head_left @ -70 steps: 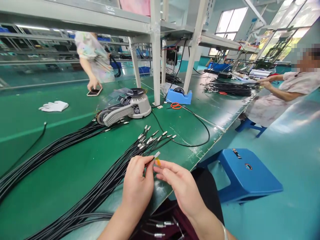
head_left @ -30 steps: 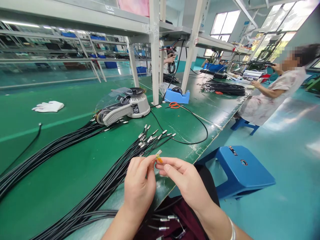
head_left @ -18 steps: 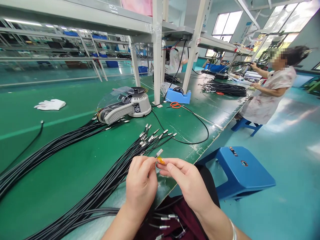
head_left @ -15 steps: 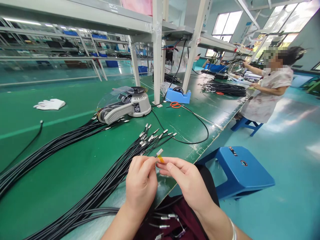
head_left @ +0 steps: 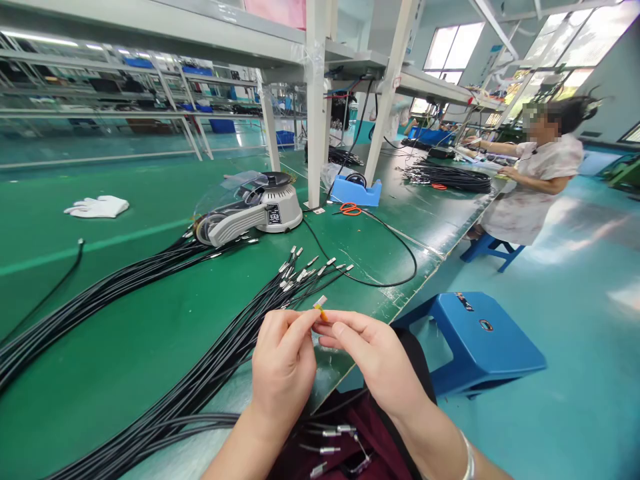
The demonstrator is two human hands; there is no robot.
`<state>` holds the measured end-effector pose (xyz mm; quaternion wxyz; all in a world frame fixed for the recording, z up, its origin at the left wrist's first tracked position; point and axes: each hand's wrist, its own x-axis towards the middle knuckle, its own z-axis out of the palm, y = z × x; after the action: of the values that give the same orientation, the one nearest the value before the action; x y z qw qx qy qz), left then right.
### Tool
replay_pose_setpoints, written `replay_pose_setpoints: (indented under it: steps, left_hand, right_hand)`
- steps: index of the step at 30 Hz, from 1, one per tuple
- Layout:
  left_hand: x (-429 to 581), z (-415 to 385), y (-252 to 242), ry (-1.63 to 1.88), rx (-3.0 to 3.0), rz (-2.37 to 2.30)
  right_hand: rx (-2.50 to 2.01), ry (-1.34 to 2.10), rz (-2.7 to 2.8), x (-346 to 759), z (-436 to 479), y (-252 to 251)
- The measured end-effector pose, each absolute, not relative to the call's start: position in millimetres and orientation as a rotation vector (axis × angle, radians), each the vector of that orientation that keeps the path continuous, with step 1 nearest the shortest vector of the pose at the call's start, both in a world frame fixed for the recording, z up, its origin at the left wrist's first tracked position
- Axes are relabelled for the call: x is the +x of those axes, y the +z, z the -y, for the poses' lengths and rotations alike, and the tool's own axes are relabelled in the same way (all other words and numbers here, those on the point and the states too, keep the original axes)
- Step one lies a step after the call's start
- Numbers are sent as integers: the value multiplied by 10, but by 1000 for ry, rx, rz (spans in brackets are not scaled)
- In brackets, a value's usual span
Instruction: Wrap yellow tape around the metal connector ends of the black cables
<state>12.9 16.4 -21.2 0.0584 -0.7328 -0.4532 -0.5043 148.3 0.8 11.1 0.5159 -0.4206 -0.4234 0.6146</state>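
My left hand (head_left: 285,363) is closed in a pinch on a black cable, just behind its silver connector (head_left: 320,302). A small piece of yellow-orange tape (head_left: 323,317) sits at the base of that connector. Thumb and fingertips of my right hand (head_left: 373,353) are pressed together on the tape from the right. Beneath and left of my hands lies a bundle of black cables (head_left: 220,353) with silver connector ends. More cable ends (head_left: 330,451) rest on my lap, over dark red cloth.
A grey tape dispenser machine (head_left: 255,210) stands on the green table, by another cable bundle (head_left: 110,280). Behind are a blue tape holder (head_left: 356,193), orange-handled scissors (head_left: 350,209) and a white glove (head_left: 97,207). A blue stool (head_left: 487,340) stands right; a co-worker (head_left: 535,173) sits beyond.
The yellow-orange tape has folded closer around the connector's base; its loose part looks narrower. My hands have barely moved. The co-worker's raised arm has come down.
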Motion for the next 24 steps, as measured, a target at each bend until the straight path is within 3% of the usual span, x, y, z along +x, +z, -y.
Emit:
replay_pose_setpoints:
  steps: [13,24]
  left_hand:
    - [161,-160,-213,-1491,-2219,1468]
    - [160,-163,-178,-1477,-2298,1738]
  right_hand:
    - [-1012,1501,1003,1483,-69,32]
    - [-1108,1318,907,1366,-141,-202]
